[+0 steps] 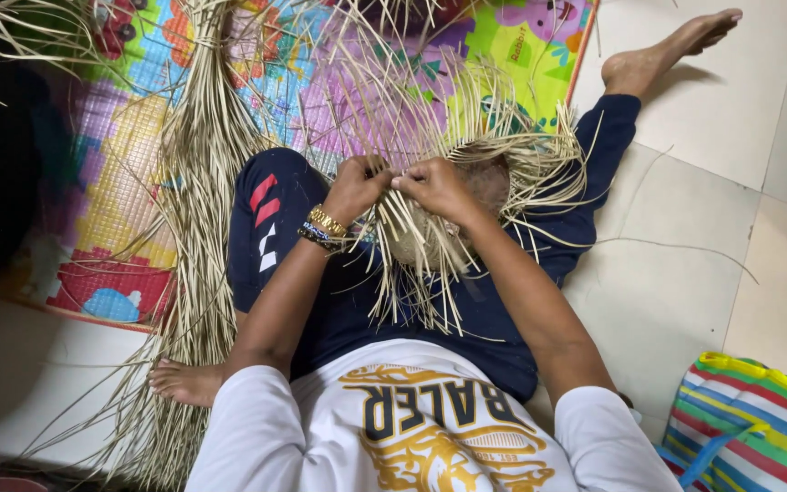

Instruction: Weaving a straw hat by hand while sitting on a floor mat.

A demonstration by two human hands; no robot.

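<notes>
Nearest the camera, below the woven piece, a white shirt with a gold and navy print (pixel 421 428) fills the bottom edge, and two bare forearms reach up from it over navy trousers (pixel 357 301). Right of the shirt, a striped bag (pixel 749 424) in green, red, blue and yellow sits on the pale tiled floor (pixel 685 301).

Over the lap rests the half-woven straw piece (pixel 430 241), a rounded pale form with loose strips bristling out all around it. Both hands meet at its upper edge, side by side. The left hand (pixel 357 187), with a gold band and dark bracelets (pixel 323 228) at the wrist, has its fingers closed, pinching strips of the weave. The right hand (pixel 434 185) is likewise curled shut on strips, touching the left one.

Left of the woven piece, a long bundle of dry straw (pixel 198 182) lies across a bright patterned play mat (pixel 129 137). Beyond the woven piece, up and to the right, a bare foot (pixel 667 50) stretches onto the floor.
</notes>
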